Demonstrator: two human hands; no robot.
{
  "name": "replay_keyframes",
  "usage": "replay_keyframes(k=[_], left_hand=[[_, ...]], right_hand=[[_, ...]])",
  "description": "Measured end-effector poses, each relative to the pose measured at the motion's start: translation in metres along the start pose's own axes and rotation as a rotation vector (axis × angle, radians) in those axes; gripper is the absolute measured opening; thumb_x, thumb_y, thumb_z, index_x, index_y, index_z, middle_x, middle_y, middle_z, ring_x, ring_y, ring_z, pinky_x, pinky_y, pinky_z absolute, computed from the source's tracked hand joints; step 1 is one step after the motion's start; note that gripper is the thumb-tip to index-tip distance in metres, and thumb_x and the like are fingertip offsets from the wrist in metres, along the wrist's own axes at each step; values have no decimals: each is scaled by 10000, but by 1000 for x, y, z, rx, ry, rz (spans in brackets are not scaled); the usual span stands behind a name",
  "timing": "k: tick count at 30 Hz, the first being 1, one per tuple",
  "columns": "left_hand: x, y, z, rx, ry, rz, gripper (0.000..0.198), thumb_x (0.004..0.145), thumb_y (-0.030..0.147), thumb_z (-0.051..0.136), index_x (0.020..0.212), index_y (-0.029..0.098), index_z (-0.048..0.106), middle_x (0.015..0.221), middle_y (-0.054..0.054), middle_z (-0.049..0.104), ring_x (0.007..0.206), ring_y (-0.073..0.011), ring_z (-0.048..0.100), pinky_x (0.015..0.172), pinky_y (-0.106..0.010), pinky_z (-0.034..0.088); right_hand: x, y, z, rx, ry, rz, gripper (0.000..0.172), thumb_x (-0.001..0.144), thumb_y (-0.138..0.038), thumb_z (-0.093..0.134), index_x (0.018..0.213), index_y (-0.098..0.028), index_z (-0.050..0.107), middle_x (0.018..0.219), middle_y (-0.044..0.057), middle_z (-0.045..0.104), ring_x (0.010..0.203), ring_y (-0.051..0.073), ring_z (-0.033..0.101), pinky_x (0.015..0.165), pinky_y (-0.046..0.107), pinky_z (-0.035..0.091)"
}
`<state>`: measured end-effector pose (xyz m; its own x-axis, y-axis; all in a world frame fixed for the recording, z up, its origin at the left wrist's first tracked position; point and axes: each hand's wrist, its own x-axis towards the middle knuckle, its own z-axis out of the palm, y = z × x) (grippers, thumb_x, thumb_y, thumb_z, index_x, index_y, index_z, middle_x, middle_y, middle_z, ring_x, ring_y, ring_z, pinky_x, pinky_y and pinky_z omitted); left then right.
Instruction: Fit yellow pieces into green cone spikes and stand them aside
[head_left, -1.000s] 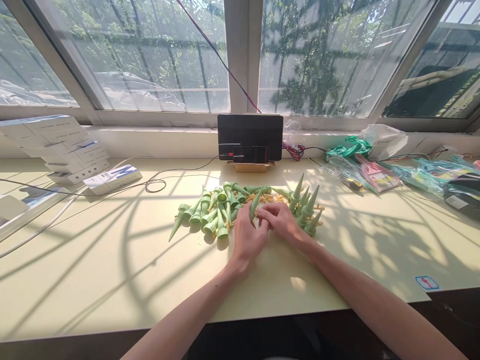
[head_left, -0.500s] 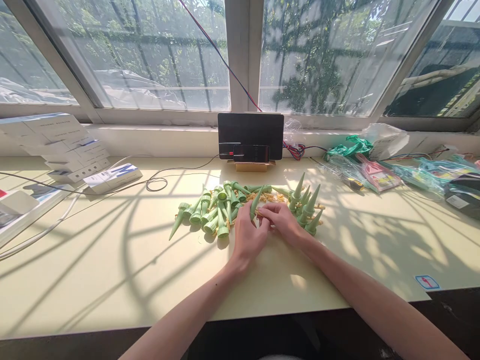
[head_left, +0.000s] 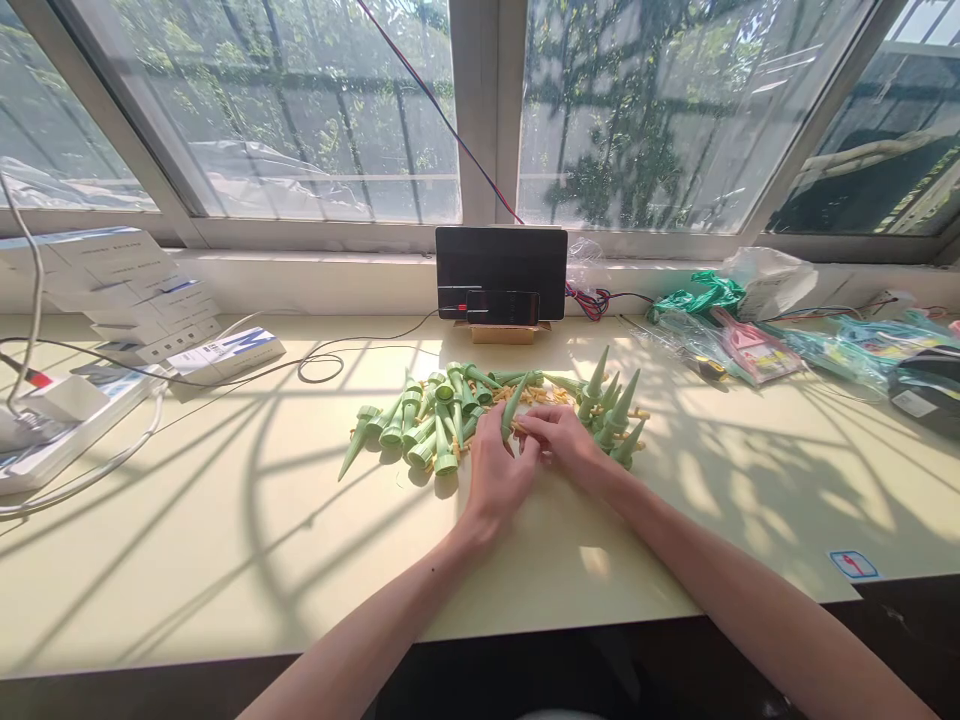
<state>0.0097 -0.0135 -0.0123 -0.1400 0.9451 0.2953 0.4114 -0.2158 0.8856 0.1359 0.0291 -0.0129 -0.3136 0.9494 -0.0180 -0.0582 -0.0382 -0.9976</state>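
My left hand (head_left: 496, 472) is closed around a green plastic plant-watering spike (head_left: 514, 399), whose tip points up and away from me. My right hand (head_left: 564, 440) comes in from the right, thumb and fingers pinched on a small yellow valve piece (head_left: 518, 425) at the side of that spike. Fingers partly hide where the two parts meet. To the left lies a heap of green spikes (head_left: 444, 440), several on their sides. Beside my right hand, more green spikes (head_left: 617, 412) stand with tips up. Small yellow pieces (head_left: 559, 395) are scattered behind my hands.
A tablet (head_left: 501, 262) leans at the back with a phone (head_left: 502, 306) before it. White boxes (head_left: 127, 285), a power strip (head_left: 82, 430) and cables occupy the left. Plastic bags and packets (head_left: 757, 350) lie at the right rear. The table's front edge runs below my forearms.
Both hands stay almost still, still holding the spike and yellow piece. At far left, the power strip has shifted right and a grey cable with a plug has come into view.
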Motion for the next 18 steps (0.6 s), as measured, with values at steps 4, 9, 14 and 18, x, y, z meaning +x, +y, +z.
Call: replay_keyframes(k=[4,9,14,18], left_hand=[[0,-2,0,-1,1,17,418,850,217,644,1268,197,645,1081,-86,692,916,-207,671,797,-347,563],[1,-2,-1,-1,-7,12,416,847,224,651,1262,197,648,1091,-85,699,883,-197,667,790,-344,559],[1,1,0,-13,-4,-2,382,873,229,630,1252,195,660,1037,-71,706,765,-158,619,715,-313,536],[0,1,0,-18,3,18,375,883,244,632,1254,200,662,1011,-59,700,703,-134,580,669,-290,515]], right_hand=[[2,3,-1,118,-38,83,372,736,-475,777,576,-182,613,516,-13,523,460,100,418,445,265,295],[1,6,-1,39,-24,8,372,808,-479,746,616,-180,636,548,-5,558,487,105,434,478,266,319],[-5,-3,1,-206,36,-175,400,889,-458,665,597,-185,645,554,7,557,523,126,454,517,284,340],[-9,-10,4,-281,70,-248,392,897,-452,657,603,-192,656,586,15,582,569,145,495,552,292,370]])
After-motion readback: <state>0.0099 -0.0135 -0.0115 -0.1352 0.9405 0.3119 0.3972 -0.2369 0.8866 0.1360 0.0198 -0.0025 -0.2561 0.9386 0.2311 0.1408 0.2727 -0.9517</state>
